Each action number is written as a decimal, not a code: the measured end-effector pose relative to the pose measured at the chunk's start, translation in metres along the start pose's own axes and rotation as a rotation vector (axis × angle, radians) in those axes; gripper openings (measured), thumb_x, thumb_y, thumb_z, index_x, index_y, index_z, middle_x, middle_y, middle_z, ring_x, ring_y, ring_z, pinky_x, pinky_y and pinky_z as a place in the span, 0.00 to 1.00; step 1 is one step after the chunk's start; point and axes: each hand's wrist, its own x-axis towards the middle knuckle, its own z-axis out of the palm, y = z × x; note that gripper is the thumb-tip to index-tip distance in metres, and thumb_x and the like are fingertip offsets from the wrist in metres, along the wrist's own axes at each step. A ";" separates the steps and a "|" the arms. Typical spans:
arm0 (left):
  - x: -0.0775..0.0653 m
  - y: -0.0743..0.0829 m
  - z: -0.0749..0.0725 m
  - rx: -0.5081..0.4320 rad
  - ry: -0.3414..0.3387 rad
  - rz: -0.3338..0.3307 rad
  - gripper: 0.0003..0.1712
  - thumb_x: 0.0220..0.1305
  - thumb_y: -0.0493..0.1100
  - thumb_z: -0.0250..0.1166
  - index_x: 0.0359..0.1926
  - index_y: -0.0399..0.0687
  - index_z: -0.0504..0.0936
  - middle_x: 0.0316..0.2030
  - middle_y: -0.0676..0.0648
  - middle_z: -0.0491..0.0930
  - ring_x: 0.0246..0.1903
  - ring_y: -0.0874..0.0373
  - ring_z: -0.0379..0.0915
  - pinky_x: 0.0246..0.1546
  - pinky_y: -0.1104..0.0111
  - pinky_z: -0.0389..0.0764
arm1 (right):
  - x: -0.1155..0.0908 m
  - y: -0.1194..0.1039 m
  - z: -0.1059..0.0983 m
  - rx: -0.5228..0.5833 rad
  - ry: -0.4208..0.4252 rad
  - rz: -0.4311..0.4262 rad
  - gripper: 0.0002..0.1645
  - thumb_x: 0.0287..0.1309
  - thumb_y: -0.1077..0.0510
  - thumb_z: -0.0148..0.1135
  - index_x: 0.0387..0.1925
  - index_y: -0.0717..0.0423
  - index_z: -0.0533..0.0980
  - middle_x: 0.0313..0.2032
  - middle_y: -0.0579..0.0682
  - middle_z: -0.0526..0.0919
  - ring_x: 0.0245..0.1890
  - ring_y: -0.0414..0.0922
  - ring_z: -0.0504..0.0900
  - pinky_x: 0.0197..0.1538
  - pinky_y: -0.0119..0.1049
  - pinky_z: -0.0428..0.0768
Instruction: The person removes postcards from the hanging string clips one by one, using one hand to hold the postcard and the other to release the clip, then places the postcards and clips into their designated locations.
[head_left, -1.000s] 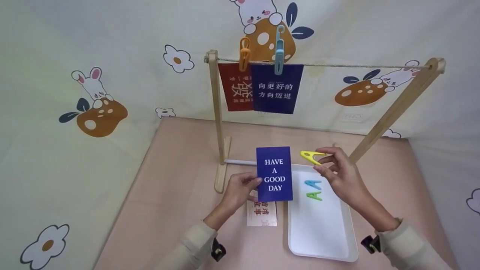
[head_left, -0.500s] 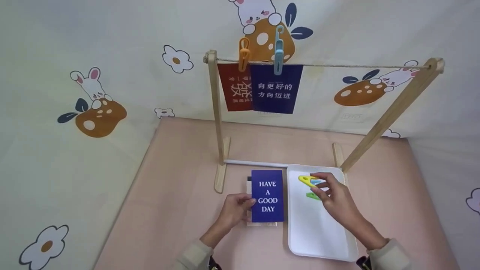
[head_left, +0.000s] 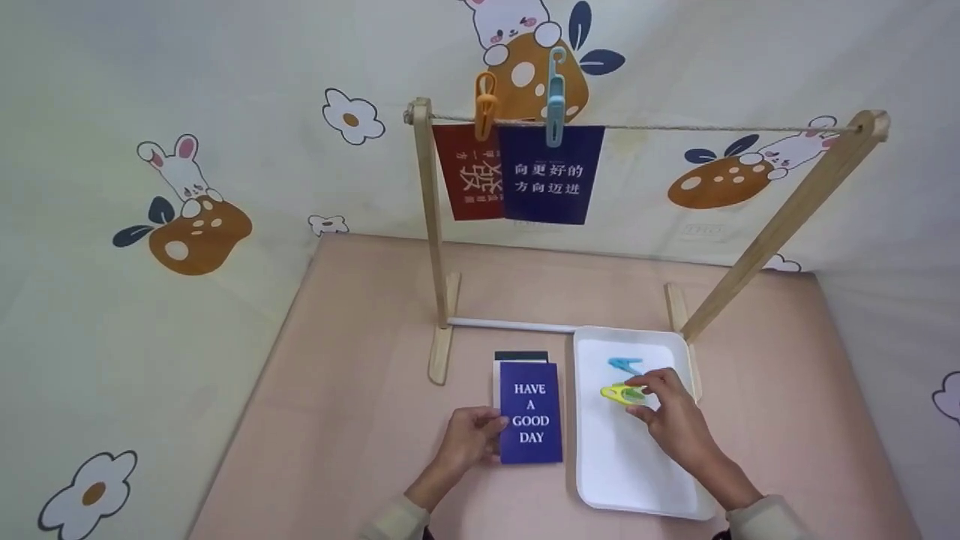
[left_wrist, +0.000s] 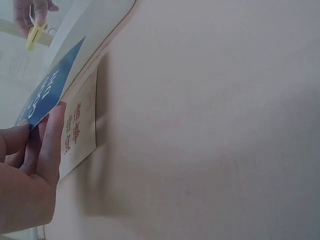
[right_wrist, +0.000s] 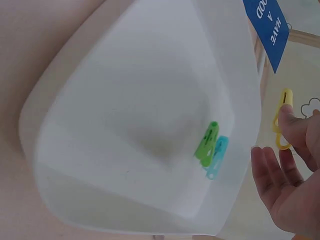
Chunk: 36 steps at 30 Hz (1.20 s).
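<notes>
My left hand [head_left: 466, 442] pinches the left edge of a blue card [head_left: 531, 412] lettered "HAVE A GOOD DAY". That card is held over a cream card with red characters [left_wrist: 80, 127] lying on the table, mostly covered in the head view. Thumb and fingers of my right hand [head_left: 684, 431] pinch a yellow clothespin [head_left: 613, 394] above the white tray [head_left: 630, 472]. Inside the tray lie a blue clothespin [head_left: 624, 365] and a green clothespin [right_wrist: 209, 144]; from the head, the yellow one overlaps the green.
Behind, a wooden stand [head_left: 433, 225] carries a string [head_left: 697, 129]. From it hang a red card [head_left: 471, 199] under an orange clothespin [head_left: 486, 109] and a dark blue card [head_left: 551, 202] under a light-blue clothespin [head_left: 555, 105]. A white rod [head_left: 517, 325] joins the stand's feet.
Both hands have come down and towards me. The left has lowered the blue card over the cream one; the right has brought the yellow clothespin down over the tray.
</notes>
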 end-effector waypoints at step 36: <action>0.016 -0.006 0.006 0.327 0.346 0.039 0.06 0.47 0.37 0.70 0.25 0.40 0.82 0.21 0.46 0.81 0.19 0.61 0.75 0.18 0.73 0.75 | -0.004 0.036 0.024 -0.117 -0.044 0.150 0.24 0.42 0.63 0.71 0.45 0.49 0.78 0.45 0.51 0.71 0.48 0.48 0.72 0.46 0.44 0.78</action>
